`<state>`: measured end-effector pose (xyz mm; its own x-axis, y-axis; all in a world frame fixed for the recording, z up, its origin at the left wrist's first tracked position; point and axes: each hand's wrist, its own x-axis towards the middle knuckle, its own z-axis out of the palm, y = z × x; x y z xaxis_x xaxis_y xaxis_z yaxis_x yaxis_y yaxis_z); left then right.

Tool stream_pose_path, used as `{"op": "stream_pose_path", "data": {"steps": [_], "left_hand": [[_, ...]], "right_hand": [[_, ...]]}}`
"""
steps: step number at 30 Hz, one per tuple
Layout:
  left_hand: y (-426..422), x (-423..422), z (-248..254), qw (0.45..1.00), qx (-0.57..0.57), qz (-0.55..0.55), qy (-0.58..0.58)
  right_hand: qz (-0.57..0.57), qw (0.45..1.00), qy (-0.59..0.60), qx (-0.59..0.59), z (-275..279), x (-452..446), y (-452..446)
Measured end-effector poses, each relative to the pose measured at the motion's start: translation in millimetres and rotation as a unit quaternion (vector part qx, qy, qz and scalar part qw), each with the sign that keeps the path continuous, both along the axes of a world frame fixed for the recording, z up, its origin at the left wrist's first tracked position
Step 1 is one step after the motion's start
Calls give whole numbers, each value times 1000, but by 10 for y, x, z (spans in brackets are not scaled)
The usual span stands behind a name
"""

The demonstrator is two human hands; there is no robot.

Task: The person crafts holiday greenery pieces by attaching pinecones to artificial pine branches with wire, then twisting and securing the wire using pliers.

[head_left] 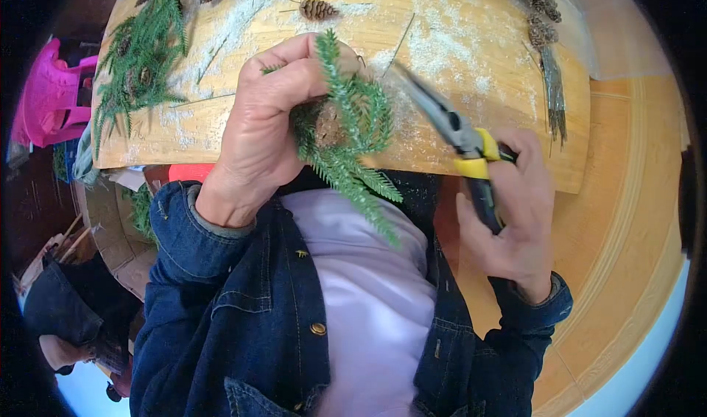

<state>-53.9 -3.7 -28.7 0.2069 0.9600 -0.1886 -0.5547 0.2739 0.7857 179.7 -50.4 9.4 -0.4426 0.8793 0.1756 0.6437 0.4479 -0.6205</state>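
My left hand [276,107] is closed around a green artificial pine sprig [350,163], its needles hanging down in front of my chest. A brown pine cone [328,126] sits among the sprig's branches, just beside my fingers. In my right hand [515,211] is a pair of long-nose pliers [456,130] with yellow and black handles. The jaws point up and left, apart from the sprig. Some blur covers my right hand and the pliers. My left fingertips are partly hidden behind the needles.
White flakes lie scattered over the wooden table [258,45]. A loose pine cone [318,9] rests near its far side. Finished-looking pine sprigs [140,63] lie at left; wired cones [543,32] at right. A pink plastic chair [51,96] and a cardboard box [110,229] stand left.
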Motion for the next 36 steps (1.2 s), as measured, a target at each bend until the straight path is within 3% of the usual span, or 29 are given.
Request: {"op": "stream_pose_path", "data": {"steps": [4,12,17,20,28,33,36], "left_hand": [[-8,-35,-74,997,-6,-52,-59],[-20,9,-17,999,-13,-32,6],[14,-66,0,995,34,-69,57],[6,-95,11,991,74,-99,59],[-11,-29,-21,987,106,-115,39],[-6,-29,-12,978,112,-140,104],[-12,-27,-3,979,106,-139,105]], "right_hand": [[-4,997,71,-9,-90,12,56],[36,998,-16,-43,-141,-4,37],[42,997,35,-51,-132,93,67],[38,972,168,-161,-43,183,75],[144,943,171,-247,-85,276,151],[147,930,207,-265,-137,259,134],[68,939,211,-262,-156,204,81]]}}
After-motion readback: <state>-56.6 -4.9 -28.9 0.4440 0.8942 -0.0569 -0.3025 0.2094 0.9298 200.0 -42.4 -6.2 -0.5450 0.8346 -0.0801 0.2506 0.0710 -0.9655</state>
